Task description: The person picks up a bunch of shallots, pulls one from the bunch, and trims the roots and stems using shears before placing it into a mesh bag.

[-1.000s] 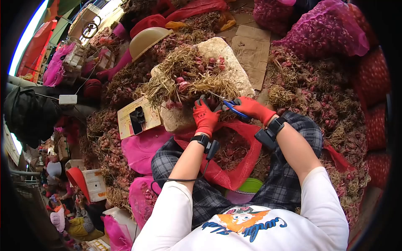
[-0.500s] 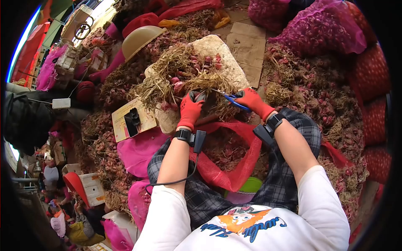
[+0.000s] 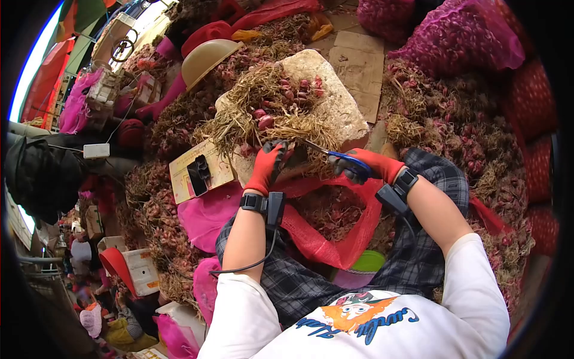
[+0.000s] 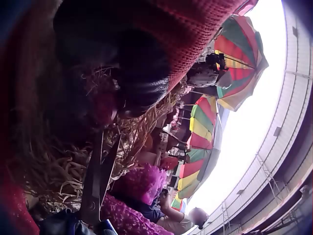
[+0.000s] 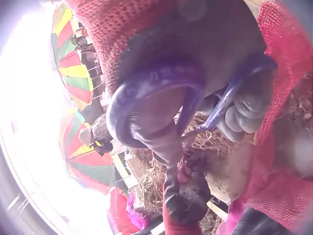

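Observation:
My left hand, in a red glove with dark palm, pinches a small reddish shallot at the near edge of a pale foam block. Fingers cover most of the bulb. Blue-handled scissors are in my right hand, with fingers through the handle loops, as the right wrist view shows. Their blades stand apart in a V, tips close by the shallot. A bunch of shallots with dry straw-like tops lies on the block, just beyond both hands.
Between my legs lies an open red mesh bag, with a green-rimmed tub behind it. Heaps of shallots spread on both sides. Cardboard, a box lid holding a black object and full pink mesh sacks surround the block.
My hands were close together one second ago and now stand farther apart. The left hand has moved left and turned. The right hand has turned with the scissors, which still point toward the left hand.

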The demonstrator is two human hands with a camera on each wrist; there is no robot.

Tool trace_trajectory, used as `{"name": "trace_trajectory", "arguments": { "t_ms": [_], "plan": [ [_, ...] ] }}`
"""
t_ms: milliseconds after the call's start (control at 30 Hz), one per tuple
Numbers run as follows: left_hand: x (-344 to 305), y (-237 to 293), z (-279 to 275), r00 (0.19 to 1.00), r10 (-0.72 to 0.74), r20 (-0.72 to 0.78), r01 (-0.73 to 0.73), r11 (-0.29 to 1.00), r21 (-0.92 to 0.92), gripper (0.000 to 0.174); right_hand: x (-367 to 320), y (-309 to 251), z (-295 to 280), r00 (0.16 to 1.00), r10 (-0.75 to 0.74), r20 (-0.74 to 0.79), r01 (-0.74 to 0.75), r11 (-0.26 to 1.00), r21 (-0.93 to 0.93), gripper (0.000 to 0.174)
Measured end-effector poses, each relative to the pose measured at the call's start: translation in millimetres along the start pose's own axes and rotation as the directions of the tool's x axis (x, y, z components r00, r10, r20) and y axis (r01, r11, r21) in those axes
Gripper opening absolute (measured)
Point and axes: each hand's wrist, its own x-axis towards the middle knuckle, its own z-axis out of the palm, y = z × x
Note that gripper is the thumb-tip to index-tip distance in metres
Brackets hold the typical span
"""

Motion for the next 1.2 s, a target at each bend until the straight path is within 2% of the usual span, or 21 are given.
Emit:
{"name": "trace_trajectory", "arguments": {
  "t_ms": [100, 233, 267, 300, 367, 433, 533, 567, 600, 667, 700, 733, 767, 800, 833, 867, 967, 1000, 1100, 1133, 1200],
  "plan": [
    [-5, -7, -1, 0.998, 0.053, -0.032, -0.055, 0.997, -0.056, 0.011, -3, 0, 5, 0.999, 0.038, -0.005, -0.039, 0.996, -0.078, 0.048],
    [-6, 4, -5, 0.964, 0.263, 0.023, -0.261, 0.936, 0.238, 0.014, 7, 3, 8, 0.997, 0.072, -0.012, -0.072, 0.996, -0.056, 0.048],
    [-5, 1, -3, 0.982, 0.189, -0.003, -0.188, 0.980, 0.069, 0.014, 13, 3, 7, 0.995, 0.095, -0.019, -0.096, 0.994, -0.049, 0.047],
    [-4, -3, -1, 0.994, 0.110, -0.014, -0.111, 0.989, -0.102, 0.014, 19, 3, 8, 0.999, 0.039, -0.014, -0.039, 0.999, 0.014, 0.045],
    [-3, 6, 3, 0.997, -0.078, 0.013, 0.076, 0.900, -0.429, 0.015, 34, 6, 10, 0.997, -0.074, -0.013, 0.076, 0.987, 0.143, 0.042],
    [-4, 18, 7, 0.955, -0.274, 0.112, 0.272, 0.666, -0.694, 0.017, 44, 2, 5, 0.996, -0.095, 0.004, 0.095, 0.996, -0.003, 0.040],
    [-3, 18, 2, 0.954, -0.290, 0.079, 0.276, 0.743, -0.609, 0.022, 47, -10, 12, 0.969, -0.234, -0.079, 0.204, 0.939, -0.276, 0.049],
    [-2, 11, 0, 0.997, -0.079, 0.019, 0.078, 0.877, -0.474, 0.023, 54, -8, 5, 0.955, -0.274, -0.117, 0.212, 0.899, -0.383, 0.054],
    [-1, 1, -2, 0.989, 0.144, -0.004, -0.138, 0.938, -0.318, 0.024, 61, -6, 0, 0.936, -0.317, -0.151, 0.209, 0.849, -0.484, 0.059],
    [-3, -2, -2, 0.974, 0.227, 0.023, -0.218, 0.954, -0.208, 0.023, 75, -3, -2, 0.795, -0.499, -0.344, 0.085, 0.653, -0.752, 0.063],
    [-5, -2, -1, 0.995, 0.091, 0.039, -0.078, 0.963, -0.259, 0.021, 81, -1, 0, 0.695, -0.602, -0.393, -0.015, 0.534, -0.845, 0.065],
    [-8, 6, -3, 0.995, -0.064, 0.082, 0.095, 0.878, -0.469, 0.022, 71, -11, 9, 0.737, -0.502, -0.453, -0.077, 0.603, -0.794, 0.079],
    [-11, 22, -6, 0.968, -0.217, 0.124, 0.244, 0.718, -0.652, 0.022, 68, -14, 10, 0.783, -0.464, -0.414, -0.066, 0.601, -0.796, 0.080],
    [-18, 39, -13, 0.910, -0.332, 0.247, 0.360, 0.338, -0.870, 0.025, 64, -17, 9, 0.824, -0.426, -0.373, -0.053, 0.597, -0.800, 0.080],
    [-25, 62, -21, 0.837, -0.370, 0.404, 0.391, -0.112, -0.914, 0.028, 59, -19, 9, 0.861, -0.387, -0.329, -0.040, 0.593, -0.804, 0.081],
    [-33, 78, -25, 0.840, -0.349, 0.416, 0.429, -0.044, -0.902, 0.039, 52, -20, 11, 0.846, -0.437, -0.304, -0.028, 0.534, -0.845, 0.069],
    [-73, 85, -28, 0.855, -0.321, 0.408, 0.440, 0.030, -0.897, 0.043, 13, -32, 16, 0.991, -0.132, -0.030, 0.092, 0.819, -0.566, 0.052],
    [-87, 88, -20, 0.849, -0.405, 0.339, 0.405, 0.086, -0.910, 0.043, -5, -33, 27, 0.994, -0.089, -0.071, 0.043, 0.869, -0.494, 0.035],
    [-119, 122, 4, 0.801, -0.418, 0.428, 0.374, -0.208, -0.904, 0.041, -39, -19, 51, 0.994, -0.110, -0.011, 0.101, 0.943, -0.316, 0.027],
    [-127, 125, 16, 0.776, -0.436, 0.455, 0.383, -0.248, -0.890, 0.036, -41, -4, 60, 0.981, -0.188, -0.045, 0.167, 0.944, -0.284, 0.024],
    [-144, 106, 53, 0.790, -0.489, 0.370, 0.340, -0.153, -0.928, 0.032, -47, 20, 84, 0.960, -0.251, -0.121, 0.246, 0.968, -0.057, 0.024]
  ]
}}
